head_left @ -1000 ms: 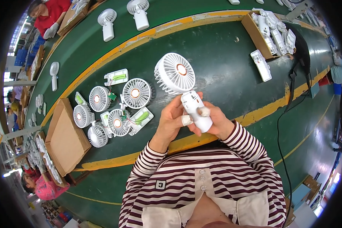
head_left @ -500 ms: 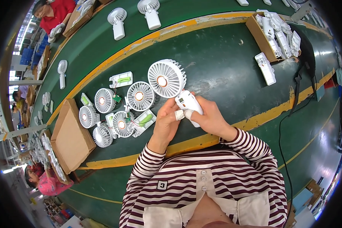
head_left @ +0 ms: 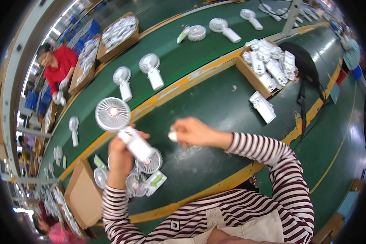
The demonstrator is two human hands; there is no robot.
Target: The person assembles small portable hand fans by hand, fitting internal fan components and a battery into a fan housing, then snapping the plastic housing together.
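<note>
My left hand (head_left: 120,156) is wrapped round the white handle of a handheld fan (head_left: 112,115), raised over the left part of the table. Its round caged head, with an orange-ringed hub, points up and left toward the belt. Over the middle of the table, my right hand (head_left: 195,132) is apart from the fan, its fingers curled in toward the thumb, which wears a white cover. Nothing shows in that hand. Under and beside my left hand lie several unassembled fans (head_left: 149,163), partly hidden, including an opened handle shell (head_left: 154,183) with a green battery.
A carton (head_left: 248,73) full of white handle shells stands at the back right, beside a black bag (head_left: 303,63). One loose shell (head_left: 262,107) lies before it. Fans ride on the green belt (head_left: 179,61) beyond. A cardboard box (head_left: 83,193) sits left; a person in red (head_left: 63,63) works across.
My left hand has carried the fan leftward toward the belt. My right hand has let go of its handle and drawn apart. The view has shifted, showing more of the belt.
</note>
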